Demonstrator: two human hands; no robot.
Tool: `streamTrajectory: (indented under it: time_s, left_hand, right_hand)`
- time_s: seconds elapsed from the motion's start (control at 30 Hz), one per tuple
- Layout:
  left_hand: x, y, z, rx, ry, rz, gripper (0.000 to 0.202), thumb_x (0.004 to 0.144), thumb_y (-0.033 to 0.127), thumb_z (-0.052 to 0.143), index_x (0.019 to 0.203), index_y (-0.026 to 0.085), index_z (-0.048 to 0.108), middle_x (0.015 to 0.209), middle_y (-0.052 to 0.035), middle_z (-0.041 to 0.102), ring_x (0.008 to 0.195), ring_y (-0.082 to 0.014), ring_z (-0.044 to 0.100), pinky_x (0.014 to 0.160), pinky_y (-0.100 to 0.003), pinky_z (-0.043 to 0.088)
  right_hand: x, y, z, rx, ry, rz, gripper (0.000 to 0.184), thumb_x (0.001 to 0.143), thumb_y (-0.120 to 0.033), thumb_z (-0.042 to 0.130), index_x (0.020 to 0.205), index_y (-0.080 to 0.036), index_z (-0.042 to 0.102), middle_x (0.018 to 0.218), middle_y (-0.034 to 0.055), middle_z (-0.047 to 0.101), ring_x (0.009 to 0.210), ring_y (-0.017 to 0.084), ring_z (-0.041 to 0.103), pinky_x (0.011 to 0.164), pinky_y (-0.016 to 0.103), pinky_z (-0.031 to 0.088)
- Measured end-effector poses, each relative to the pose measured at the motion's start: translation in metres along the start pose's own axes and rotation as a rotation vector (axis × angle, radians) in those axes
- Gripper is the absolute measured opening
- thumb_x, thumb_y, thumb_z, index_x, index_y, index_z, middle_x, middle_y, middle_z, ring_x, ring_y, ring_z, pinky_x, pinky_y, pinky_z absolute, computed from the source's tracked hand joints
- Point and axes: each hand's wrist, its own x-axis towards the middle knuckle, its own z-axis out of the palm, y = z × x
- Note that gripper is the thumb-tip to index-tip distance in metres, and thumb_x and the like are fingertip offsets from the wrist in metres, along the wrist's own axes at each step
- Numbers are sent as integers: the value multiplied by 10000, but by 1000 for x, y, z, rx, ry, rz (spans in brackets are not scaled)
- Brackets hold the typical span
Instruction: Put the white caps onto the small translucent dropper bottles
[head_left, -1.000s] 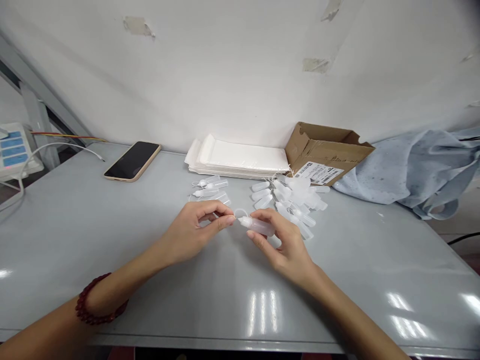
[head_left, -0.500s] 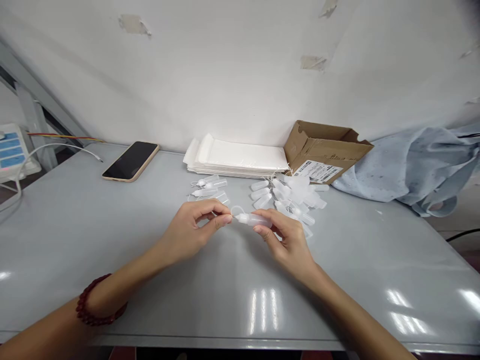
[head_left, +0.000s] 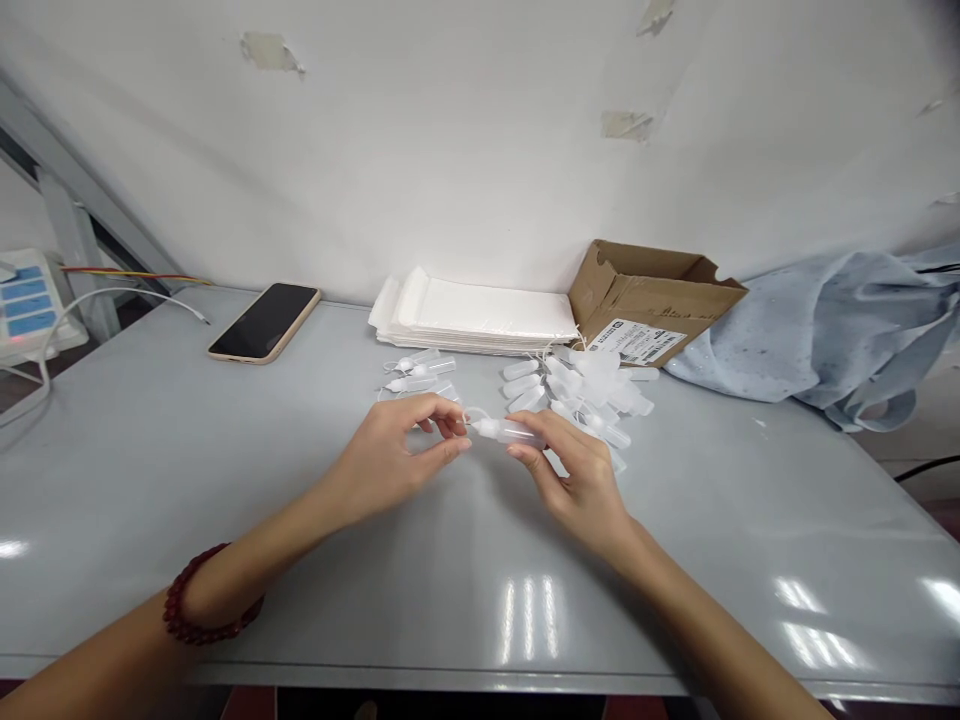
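Observation:
My right hand [head_left: 574, 470] is closed round a small translucent squeeze bottle [head_left: 510, 432], held sideways above the table with its tip pointing left. A thin loop of plastic strap arches over the bottle's neck. At that tip is my left hand [head_left: 409, 445], its thumb and forefinger parted, with no object visible between them; whether a fingertip touches the tip is hard to see. Behind my left hand lie several similar bottles [head_left: 412, 383] in a small group. A larger heap of bottles [head_left: 574, 385] rests behind my right hand.
A stack of white envelopes [head_left: 480, 315] lies against the wall beside an open cardboard box [head_left: 652, 300]. To the left are a phone [head_left: 266, 320] and a white cable [head_left: 150, 293]. Light blue cloth [head_left: 795, 340] covers the right back corner of the grey table [head_left: 360, 590].
The left thumb and forefinger have come apart from their pinch at the bottle's tip. The right hand keeps its hold on the bottle, almost unmoved.

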Motion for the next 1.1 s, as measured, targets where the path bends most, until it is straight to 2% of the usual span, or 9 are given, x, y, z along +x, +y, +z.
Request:
streamTrajectory:
  time_s: [0.13, 0.4, 0.9, 1.1]
  left_hand:
    - [2, 0, -3, -21, 3, -34, 114, 796, 283, 627, 854, 193, 666, 816, -13, 698, 754, -159, 619, 738, -283, 511]
    - [1, 0, -2, -63, -4, -77, 143, 852, 309, 571, 830, 204, 666, 812, -5, 676, 781, -155, 599, 662, -243, 475]
    - [-2, -3, 2, 17, -36, 75, 157, 861, 211, 511, 749, 170, 613, 710, -4, 638, 668, -132, 570, 649, -243, 443]
    - [-4, -4, 3, 25, -55, 87, 155, 862, 193, 499, 755, 171, 607, 716, -9, 632, 676, -134, 562, 644, -242, 444]
  right_hand:
    - [2, 3, -4, -55, 12, 6, 175, 909, -196, 498, 1062, -194, 583, 852, 66, 663, 721, 177, 609, 625, 298, 478]
    - [3, 2, -6, -70, 0, -19, 186, 914, -194, 489, 1076, -201, 579, 828, 57, 653, 690, 170, 598, 601, 290, 470]
    - [-2, 2, -1, -15, -23, -15, 149, 906, -182, 502, 1028, -175, 588, 754, 40, 606, 611, 146, 543, 549, 266, 437]
    - [-1, 2, 0, -13, -49, -9, 152, 916, -192, 482, 1020, -177, 591, 726, 30, 575, 591, 143, 517, 541, 263, 426]
